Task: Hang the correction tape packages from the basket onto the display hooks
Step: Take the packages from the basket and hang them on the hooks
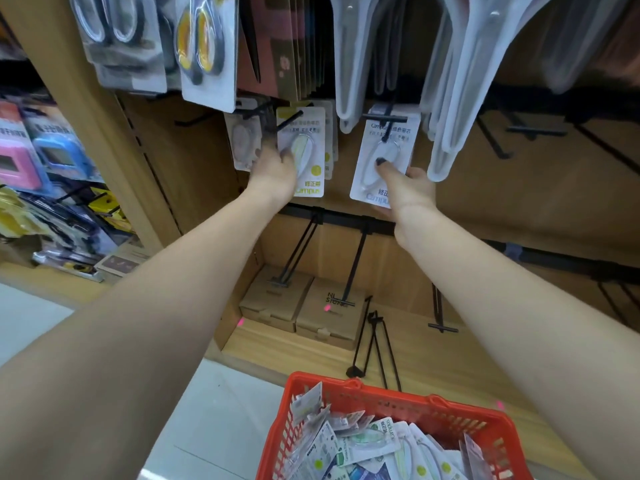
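Observation:
A red basket (360, 393) at the bottom holds several correction tape packages (367, 445). My right hand (405, 188) pinches a white package (384, 147) with its thumb on the front; the package top sits at a black display hook (384, 116). My left hand (273, 171) grips a yellow-green package (310, 157) that hangs with others on a neighbouring hook (289, 123). More packages (242, 140) hang just left of it.
Scissors packs (204, 46) and white plastic items (460, 81) hang on the row above. Bare black hooks (356, 265) stick out of the lower rail, above cardboard boxes (301, 306) on the wooden shelf. Coloured goods (41, 150) fill the left display.

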`<action>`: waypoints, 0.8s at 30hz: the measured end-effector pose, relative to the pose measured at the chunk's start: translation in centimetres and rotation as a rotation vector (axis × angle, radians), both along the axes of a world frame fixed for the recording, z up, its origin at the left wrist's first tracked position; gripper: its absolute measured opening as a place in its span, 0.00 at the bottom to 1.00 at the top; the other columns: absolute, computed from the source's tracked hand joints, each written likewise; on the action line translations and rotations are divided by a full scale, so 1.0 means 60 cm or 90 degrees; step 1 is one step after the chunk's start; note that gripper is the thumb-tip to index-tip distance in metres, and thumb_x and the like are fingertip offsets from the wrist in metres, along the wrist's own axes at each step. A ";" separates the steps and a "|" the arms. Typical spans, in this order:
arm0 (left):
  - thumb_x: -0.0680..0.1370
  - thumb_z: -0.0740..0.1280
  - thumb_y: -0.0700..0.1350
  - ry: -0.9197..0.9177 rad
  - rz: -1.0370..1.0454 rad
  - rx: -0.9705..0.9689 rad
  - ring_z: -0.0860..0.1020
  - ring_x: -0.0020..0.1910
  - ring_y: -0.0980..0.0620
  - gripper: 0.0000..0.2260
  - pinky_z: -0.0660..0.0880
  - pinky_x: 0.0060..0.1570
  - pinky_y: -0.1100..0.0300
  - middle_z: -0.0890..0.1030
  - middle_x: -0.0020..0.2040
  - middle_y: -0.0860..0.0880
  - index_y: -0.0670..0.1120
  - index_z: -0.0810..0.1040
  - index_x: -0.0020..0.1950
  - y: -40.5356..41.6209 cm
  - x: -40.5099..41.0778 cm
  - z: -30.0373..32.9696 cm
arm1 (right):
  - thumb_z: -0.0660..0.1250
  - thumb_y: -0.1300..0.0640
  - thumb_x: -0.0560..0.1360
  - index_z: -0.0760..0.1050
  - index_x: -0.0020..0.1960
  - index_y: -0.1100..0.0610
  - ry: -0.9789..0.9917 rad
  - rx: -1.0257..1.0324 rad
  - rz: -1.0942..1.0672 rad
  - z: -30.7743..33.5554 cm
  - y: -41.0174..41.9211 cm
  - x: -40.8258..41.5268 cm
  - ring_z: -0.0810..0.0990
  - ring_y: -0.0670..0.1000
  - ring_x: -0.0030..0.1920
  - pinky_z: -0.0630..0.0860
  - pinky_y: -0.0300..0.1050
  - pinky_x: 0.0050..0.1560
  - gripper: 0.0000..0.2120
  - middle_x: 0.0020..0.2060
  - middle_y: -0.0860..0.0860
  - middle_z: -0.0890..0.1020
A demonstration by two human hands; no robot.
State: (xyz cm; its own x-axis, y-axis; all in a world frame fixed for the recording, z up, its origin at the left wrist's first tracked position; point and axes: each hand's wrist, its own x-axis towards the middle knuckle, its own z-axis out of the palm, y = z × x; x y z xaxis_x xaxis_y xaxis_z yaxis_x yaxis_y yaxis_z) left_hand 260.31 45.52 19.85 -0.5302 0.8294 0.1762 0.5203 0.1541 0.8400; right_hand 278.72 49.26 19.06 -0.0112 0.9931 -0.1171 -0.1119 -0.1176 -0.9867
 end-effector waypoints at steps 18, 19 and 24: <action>0.87 0.59 0.48 -0.032 0.065 0.041 0.78 0.60 0.47 0.16 0.74 0.62 0.50 0.79 0.62 0.45 0.46 0.67 0.73 -0.081 0.060 -0.094 | 0.71 0.55 0.81 0.73 0.58 0.48 -0.114 0.210 -0.020 -0.127 -0.186 0.145 0.80 0.36 0.47 0.74 0.28 0.47 0.09 0.50 0.43 0.80; 0.86 0.60 0.47 -0.023 0.053 0.069 0.78 0.53 0.54 0.10 0.75 0.56 0.54 0.79 0.54 0.50 0.48 0.70 0.67 -0.117 0.087 -0.123 | 0.70 0.58 0.81 0.74 0.55 0.48 -0.114 0.214 -0.036 -0.156 -0.212 0.161 0.79 0.37 0.45 0.74 0.29 0.47 0.08 0.48 0.44 0.80; 0.85 0.63 0.44 -0.047 -0.092 -0.058 0.77 0.37 0.63 0.03 0.71 0.34 0.67 0.79 0.42 0.54 0.51 0.73 0.54 -0.273 0.231 -0.312 | 0.67 0.66 0.80 0.74 0.49 0.52 -0.272 0.046 0.008 -0.355 -0.305 0.232 0.76 0.39 0.39 0.73 0.33 0.40 0.09 0.41 0.48 0.79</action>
